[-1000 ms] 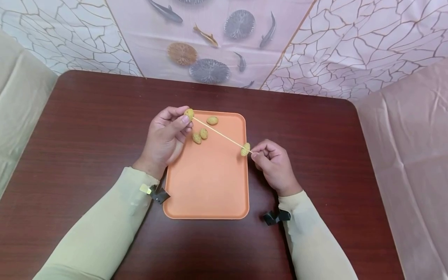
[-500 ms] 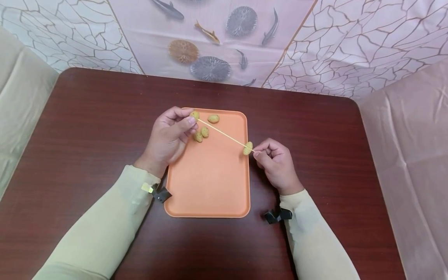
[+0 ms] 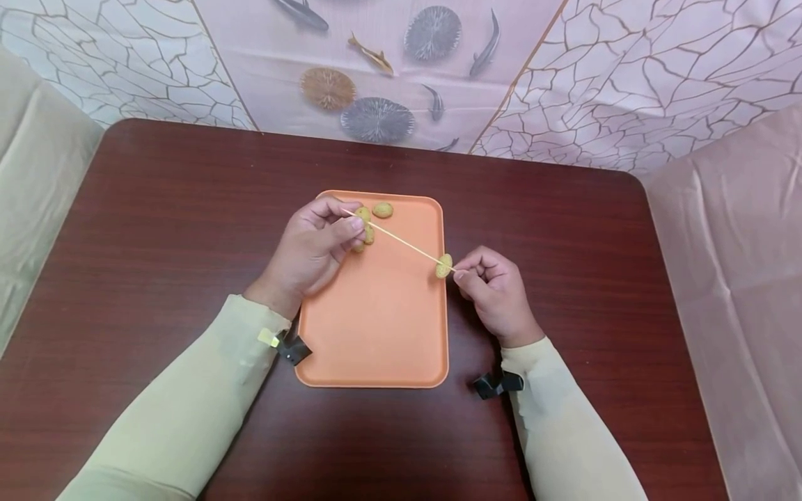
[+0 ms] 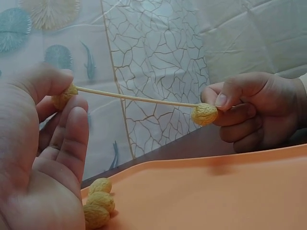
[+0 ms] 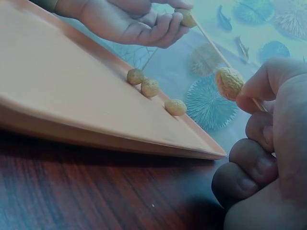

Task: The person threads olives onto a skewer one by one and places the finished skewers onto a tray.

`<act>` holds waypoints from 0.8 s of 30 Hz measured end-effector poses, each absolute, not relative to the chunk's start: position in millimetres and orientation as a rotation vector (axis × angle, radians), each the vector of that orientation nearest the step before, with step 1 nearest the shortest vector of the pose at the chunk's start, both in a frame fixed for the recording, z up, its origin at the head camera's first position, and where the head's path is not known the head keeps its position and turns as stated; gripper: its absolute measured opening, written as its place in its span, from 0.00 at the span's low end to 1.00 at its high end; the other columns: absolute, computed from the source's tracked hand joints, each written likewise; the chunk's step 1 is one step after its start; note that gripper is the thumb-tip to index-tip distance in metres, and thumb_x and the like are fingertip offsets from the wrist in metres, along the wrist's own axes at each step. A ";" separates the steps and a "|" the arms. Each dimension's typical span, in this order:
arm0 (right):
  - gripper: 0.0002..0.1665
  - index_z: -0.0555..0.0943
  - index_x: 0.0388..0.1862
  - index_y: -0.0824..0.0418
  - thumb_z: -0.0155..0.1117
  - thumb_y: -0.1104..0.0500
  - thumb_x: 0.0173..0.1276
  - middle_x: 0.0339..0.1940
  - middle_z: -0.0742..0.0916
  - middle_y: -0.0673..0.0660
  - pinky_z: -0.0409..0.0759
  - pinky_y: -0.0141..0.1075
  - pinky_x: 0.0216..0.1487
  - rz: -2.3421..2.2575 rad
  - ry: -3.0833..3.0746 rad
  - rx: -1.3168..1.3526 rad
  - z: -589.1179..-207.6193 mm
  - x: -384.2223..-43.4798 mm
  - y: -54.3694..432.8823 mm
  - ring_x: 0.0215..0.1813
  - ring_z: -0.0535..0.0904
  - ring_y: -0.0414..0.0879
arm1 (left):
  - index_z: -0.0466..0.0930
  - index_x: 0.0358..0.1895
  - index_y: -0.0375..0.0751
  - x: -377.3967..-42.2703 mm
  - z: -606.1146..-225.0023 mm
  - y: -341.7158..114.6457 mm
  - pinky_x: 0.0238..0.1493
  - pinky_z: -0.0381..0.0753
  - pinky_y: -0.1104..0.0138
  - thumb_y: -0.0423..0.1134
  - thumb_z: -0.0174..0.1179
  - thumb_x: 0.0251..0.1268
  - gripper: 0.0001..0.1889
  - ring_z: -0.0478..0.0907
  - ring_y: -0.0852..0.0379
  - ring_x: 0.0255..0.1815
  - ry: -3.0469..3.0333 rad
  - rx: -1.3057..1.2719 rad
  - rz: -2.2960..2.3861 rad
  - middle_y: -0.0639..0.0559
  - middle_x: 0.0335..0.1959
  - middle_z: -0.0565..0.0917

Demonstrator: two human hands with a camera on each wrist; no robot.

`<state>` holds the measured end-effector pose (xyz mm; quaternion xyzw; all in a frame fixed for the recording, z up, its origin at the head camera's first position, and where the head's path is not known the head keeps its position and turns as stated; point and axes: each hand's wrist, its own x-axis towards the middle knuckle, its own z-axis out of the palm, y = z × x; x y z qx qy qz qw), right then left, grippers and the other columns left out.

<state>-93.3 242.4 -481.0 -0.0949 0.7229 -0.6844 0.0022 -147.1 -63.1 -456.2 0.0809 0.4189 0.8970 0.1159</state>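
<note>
My left hand [image 3: 307, 250] pinches a wrinkled yellow-green oval fruit [image 3: 363, 214] between thumb and fingers. A thin wooden skewer [image 3: 404, 242] runs through it, and its far tip shows past the fruit, over the index finger. Threaded near the skewer's other end is a second wrinkled fruit [image 5: 229, 83]. Just beyond it, my right hand [image 3: 495, 296] pinches the skewer's end with thumb and index finger, the other fingers curled. The skewer slants above the orange tray [image 3: 376, 334]. Three loose fruits, including one [image 3: 383, 209] near the far rim, lie on the tray; my left fingers partly hide two in the head view.
The tray rests on a dark reddish-brown wooden table [image 3: 188, 188]. Behind the table hangs a patterned cloth [image 3: 388, 69], with plain fabric at both sides. A small black wrist camera [image 3: 498, 384] sits at the right cuff, another [image 3: 293, 349] at the left.
My left hand has moved right with its fruit, along the skewer towards the right hand. The skewer's tip now shows beyond that fruit. The right hand has hardly moved.
</note>
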 end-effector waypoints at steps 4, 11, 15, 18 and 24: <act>0.10 0.85 0.36 0.63 0.61 0.75 0.72 0.16 0.76 0.48 0.66 0.29 0.22 -2.145 2.279 -0.314 -481.4 -92.5 242.1 0.20 0.68 0.40 | 0.89 0.41 0.43 -144.0 -453.4 -60.4 0.42 0.90 0.71 0.14 0.54 0.75 0.21 0.87 0.56 0.37 1.229 0.193 2.603 0.51 0.50 0.87; 0.08 0.83 0.35 0.67 0.62 0.75 0.72 0.16 0.75 0.48 0.65 0.30 0.22 -2.169 2.268 -0.347 -480.7 -91.4 239.4 0.20 0.67 0.41 | 0.87 0.39 0.44 -141.6 -450.7 -54.5 0.44 0.91 0.72 0.16 0.57 0.76 0.18 0.87 0.58 0.38 1.283 0.132 2.548 0.50 0.52 0.88; 0.07 0.83 0.35 0.68 0.61 0.76 0.72 0.16 0.74 0.48 0.65 0.30 0.22 -2.193 2.245 -0.368 -479.3 -90.7 237.0 0.20 0.67 0.41 | 0.87 0.39 0.45 -139.3 -448.8 -50.9 0.44 0.91 0.72 0.17 0.58 0.77 0.17 0.87 0.59 0.38 1.334 0.104 2.514 0.50 0.52 0.88; 0.07 0.82 0.34 0.69 0.60 0.76 0.72 0.16 0.74 0.49 0.65 0.30 0.22 -2.213 2.224 -0.380 -478.9 -90.3 235.4 0.20 0.67 0.41 | 0.86 0.40 0.45 -136.9 -447.9 -48.5 0.43 0.90 0.72 0.18 0.60 0.77 0.16 0.87 0.59 0.38 1.374 0.093 2.492 0.50 0.52 0.87; 0.07 0.80 0.34 0.71 0.58 0.77 0.71 0.15 0.73 0.49 0.64 0.32 0.21 -2.263 2.158 -0.417 -477.9 -89.5 231.6 0.19 0.65 0.43 | 0.86 0.40 0.46 -132.2 -448.3 -41.6 0.43 0.89 0.73 0.19 0.60 0.77 0.16 0.87 0.60 0.37 1.393 0.081 2.467 0.51 0.50 0.87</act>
